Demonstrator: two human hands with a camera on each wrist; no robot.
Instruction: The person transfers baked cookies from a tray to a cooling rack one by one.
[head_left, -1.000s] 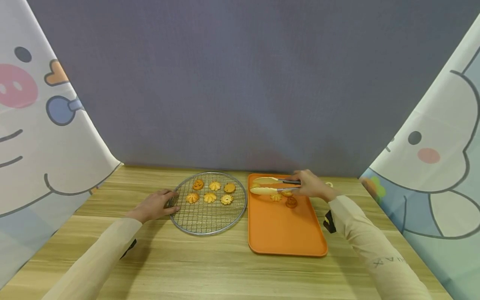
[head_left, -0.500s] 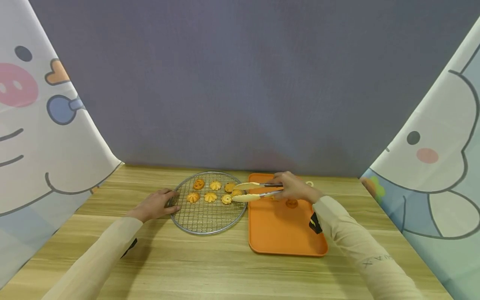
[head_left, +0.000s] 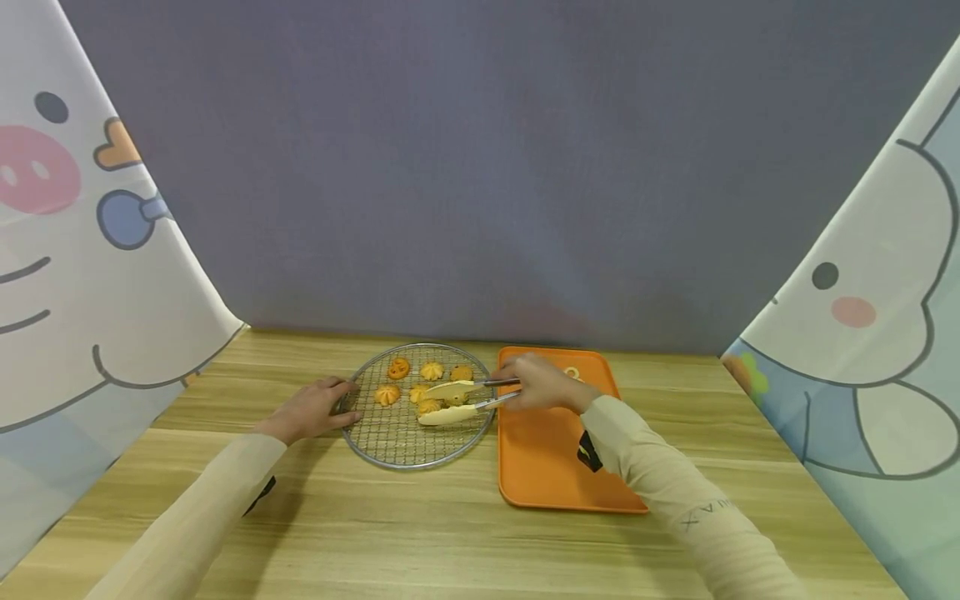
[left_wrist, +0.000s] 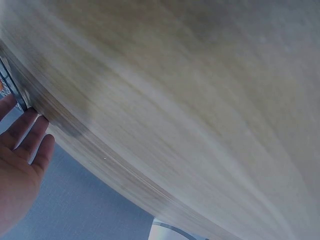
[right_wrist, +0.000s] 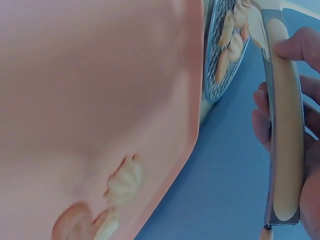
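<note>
My right hand [head_left: 546, 382] grips a pair of tongs [head_left: 501, 400] with pale yellow tips. The tongs' tips reach over the right half of a round wire cooling rack [head_left: 397, 454], with a golden cookie [head_left: 429, 407] between their ends. More small cookies lie on the rack, including a flower-shaped one [head_left: 386, 394]; the tongs partly hide a few. My left hand [head_left: 311, 410] rests at the rack's left rim, its fingers fairly straight where the left wrist view shows them. In the right wrist view, thumb and fingers wrap the tongs' handle [right_wrist: 286, 130].
An orange tray [head_left: 555, 475] lies right of the rack, close beside it. Several cookies remain on it, among them a pale ridged one [right_wrist: 125, 180] in the right wrist view. A grey panel [head_left: 480, 183] stands behind the wooden table [head_left: 390, 533].
My right hand has carried the tongs and a cookie leftward from the tray to over the rack, lowering slightly toward the near side. My left hand has stayed at the rim.
</note>
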